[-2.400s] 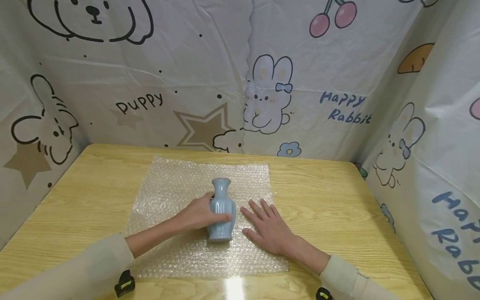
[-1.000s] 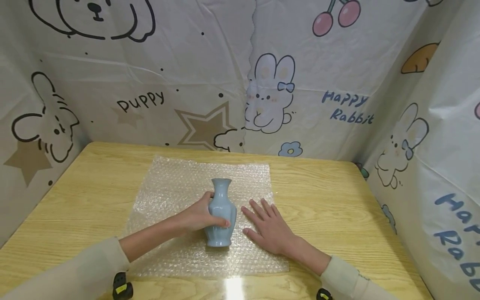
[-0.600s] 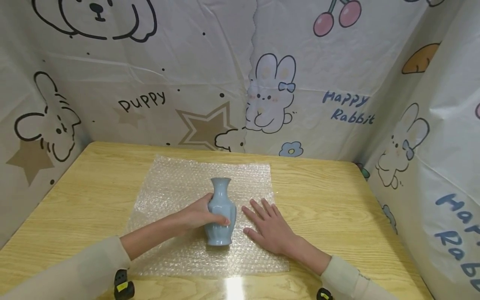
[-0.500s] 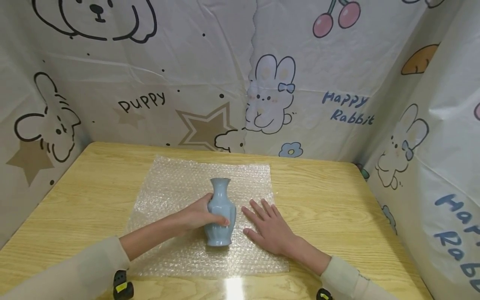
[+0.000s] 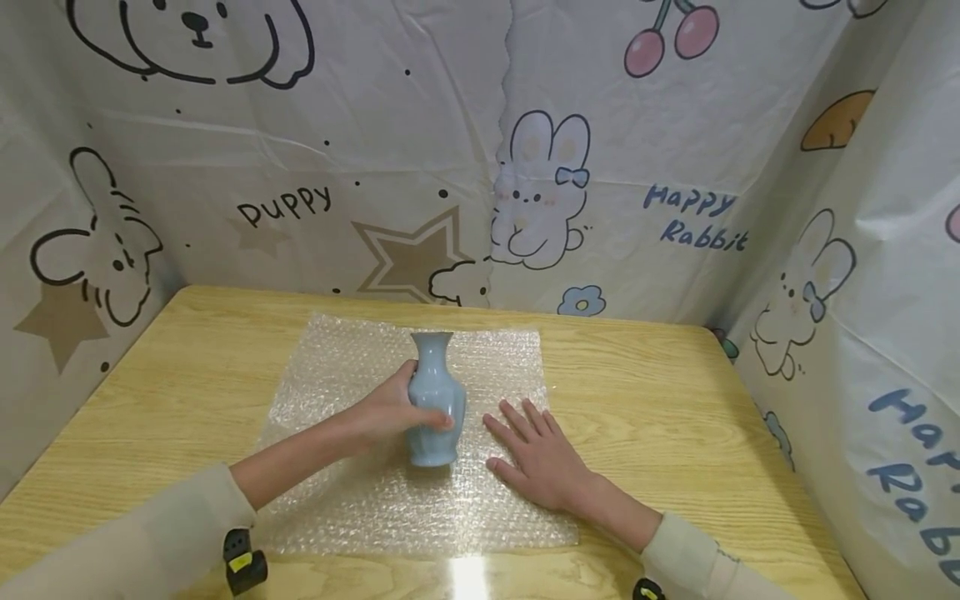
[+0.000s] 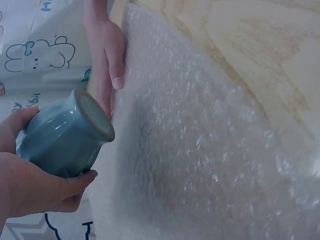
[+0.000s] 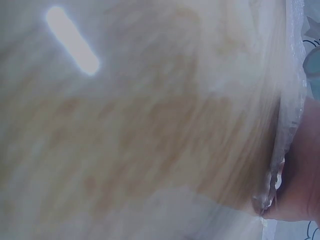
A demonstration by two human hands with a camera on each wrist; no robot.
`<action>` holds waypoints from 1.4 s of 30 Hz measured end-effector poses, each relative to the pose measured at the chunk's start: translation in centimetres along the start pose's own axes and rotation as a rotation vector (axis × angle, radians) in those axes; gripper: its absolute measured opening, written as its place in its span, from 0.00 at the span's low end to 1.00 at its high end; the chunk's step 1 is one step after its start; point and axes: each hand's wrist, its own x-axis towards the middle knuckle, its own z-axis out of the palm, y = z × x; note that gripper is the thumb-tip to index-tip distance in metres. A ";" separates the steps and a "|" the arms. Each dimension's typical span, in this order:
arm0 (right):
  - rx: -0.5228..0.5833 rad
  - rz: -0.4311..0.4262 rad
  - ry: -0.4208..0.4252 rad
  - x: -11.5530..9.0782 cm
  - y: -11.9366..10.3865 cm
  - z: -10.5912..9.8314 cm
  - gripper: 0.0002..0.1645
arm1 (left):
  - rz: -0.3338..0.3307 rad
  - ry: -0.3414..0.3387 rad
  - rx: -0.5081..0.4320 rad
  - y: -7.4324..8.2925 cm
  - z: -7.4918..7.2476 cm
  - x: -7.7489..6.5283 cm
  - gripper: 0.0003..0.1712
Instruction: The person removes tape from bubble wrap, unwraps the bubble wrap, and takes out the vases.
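Note:
A pale blue glazed vase (image 5: 437, 396) is gripped round its body by my left hand (image 5: 386, 415), thumb across the front. In the left wrist view the vase (image 6: 62, 137) is tilted, its unglazed foot rim showing, and held clear of the bubble wrap (image 6: 195, 135). That sheet of bubble wrap (image 5: 367, 508) lies flat beneath. My right hand (image 5: 542, 462) rests on the sheet's right side with fingers spread. Only part of the right hand (image 7: 302, 185) shows in the right wrist view, at the sheet's edge. The left fingers behind the vase are mostly hidden.
A wood-grain table (image 5: 637, 400) carries the sheet. Cartoon-printed cloth (image 5: 360, 125) hangs behind it and along both sides. Light glares off the table's front edge.
My left hand has raised the vase and carried it slightly away from me and to the left within the last half second. Before that it shifted a little. The right hand stays put.

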 end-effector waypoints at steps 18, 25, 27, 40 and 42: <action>-0.003 -0.009 0.003 -0.1 0.0 0.0 0.40 | 0.091 0.076 0.011 -0.4 -2.3 2.0 0.55; 0.008 -0.012 0.007 -0.1 -0.1 -0.1 0.39 | 0.096 0.101 0.008 -0.8 -3.1 2.7 0.58; 0.007 -0.010 0.005 -0.1 -0.1 -0.1 0.40 | 0.098 0.108 0.010 -0.8 -3.3 2.8 0.58; 0.008 -0.018 0.016 0.0 0.0 0.0 0.39 | 0.163 0.162 0.052 -0.8 -4.2 3.9 0.58; 0.008 -0.025 0.021 0.0 0.0 0.0 0.39 | 0.161 0.175 0.061 -0.8 -4.3 4.1 0.58</action>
